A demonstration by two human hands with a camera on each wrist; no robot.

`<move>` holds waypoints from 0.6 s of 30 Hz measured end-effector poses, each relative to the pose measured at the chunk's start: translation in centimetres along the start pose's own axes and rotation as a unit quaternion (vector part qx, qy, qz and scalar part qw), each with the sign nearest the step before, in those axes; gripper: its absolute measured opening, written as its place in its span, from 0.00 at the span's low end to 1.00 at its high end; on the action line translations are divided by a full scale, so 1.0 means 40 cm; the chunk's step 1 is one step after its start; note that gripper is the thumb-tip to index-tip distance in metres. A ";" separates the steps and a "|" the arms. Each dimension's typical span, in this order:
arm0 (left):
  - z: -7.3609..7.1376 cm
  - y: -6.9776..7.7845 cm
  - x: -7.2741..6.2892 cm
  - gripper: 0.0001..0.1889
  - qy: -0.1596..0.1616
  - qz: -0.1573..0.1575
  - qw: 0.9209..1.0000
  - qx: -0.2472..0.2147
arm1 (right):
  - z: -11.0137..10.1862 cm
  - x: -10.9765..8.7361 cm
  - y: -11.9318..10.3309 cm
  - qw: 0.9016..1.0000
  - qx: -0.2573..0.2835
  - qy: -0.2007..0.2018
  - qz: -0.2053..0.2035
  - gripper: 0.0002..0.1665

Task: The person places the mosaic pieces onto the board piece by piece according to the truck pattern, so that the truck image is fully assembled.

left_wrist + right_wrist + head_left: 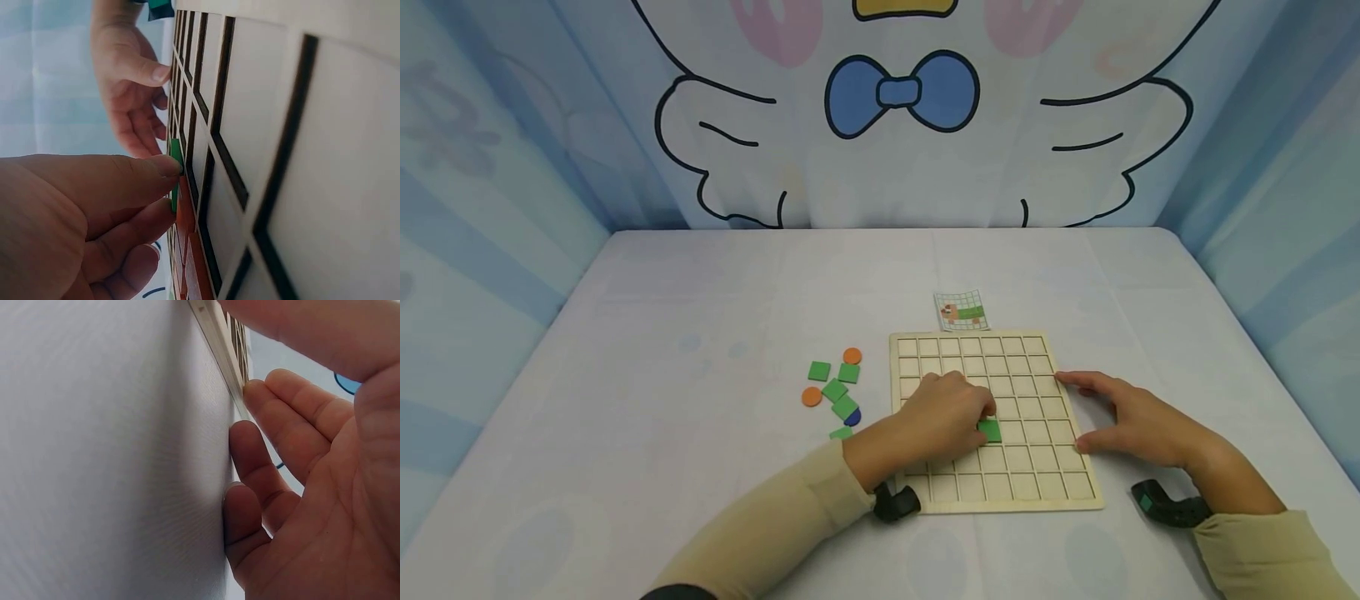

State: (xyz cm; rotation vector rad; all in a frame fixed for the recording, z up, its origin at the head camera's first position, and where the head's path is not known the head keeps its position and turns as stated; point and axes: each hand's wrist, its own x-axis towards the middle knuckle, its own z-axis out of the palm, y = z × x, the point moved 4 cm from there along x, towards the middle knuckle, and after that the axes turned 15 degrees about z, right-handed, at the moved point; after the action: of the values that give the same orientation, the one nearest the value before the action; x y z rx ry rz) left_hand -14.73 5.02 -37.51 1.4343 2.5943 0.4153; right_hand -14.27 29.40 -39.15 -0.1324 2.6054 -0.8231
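Note:
A wooden grid board (1026, 492) with square cells lies flat on the table. Over its middle, my left hand (942, 412) pinches a green square tile (990, 431) between thumb and fingers. The left wrist view shows that green tile (175, 150) edge-on at the grid, with orange pieces (195, 265) lying in cells just past it; from above, the hand hides them. My right hand (1138, 419) rests at the board's right side, fingertips and thumb spread along the edge. In the right wrist view its fingers (287, 425) are loosely bent beside the board's rim (219, 347).
Left of the board lie several loose green squares (819, 371), two orange discs (812, 397) and a blue piece (853, 417) partly under a green square. A small picture card (962, 312) with a gridded pattern sits behind the board's far edge. A printed curtain (902, 183) hangs behind the table.

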 end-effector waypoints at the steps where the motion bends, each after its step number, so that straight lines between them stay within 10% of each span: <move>1: 0.000 0.000 0.000 0.12 0.000 0.001 1.000 0.000 | 0.000 0.000 0.001 1.000 0.000 0.000 0.001 0.52; 18: -0.039 -0.021 -0.024 0.20 0.017 -0.009 0.999 -0.043 | -0.003 -0.005 -0.001 1.000 -0.010 0.008 -0.003 0.51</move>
State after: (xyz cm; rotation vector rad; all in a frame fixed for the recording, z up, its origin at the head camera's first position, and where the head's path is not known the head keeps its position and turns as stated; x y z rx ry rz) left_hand -15.31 3.54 -36.29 1.3873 2.5795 0.5477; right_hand -14.14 29.48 -38.98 -0.1399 2.6291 -0.8031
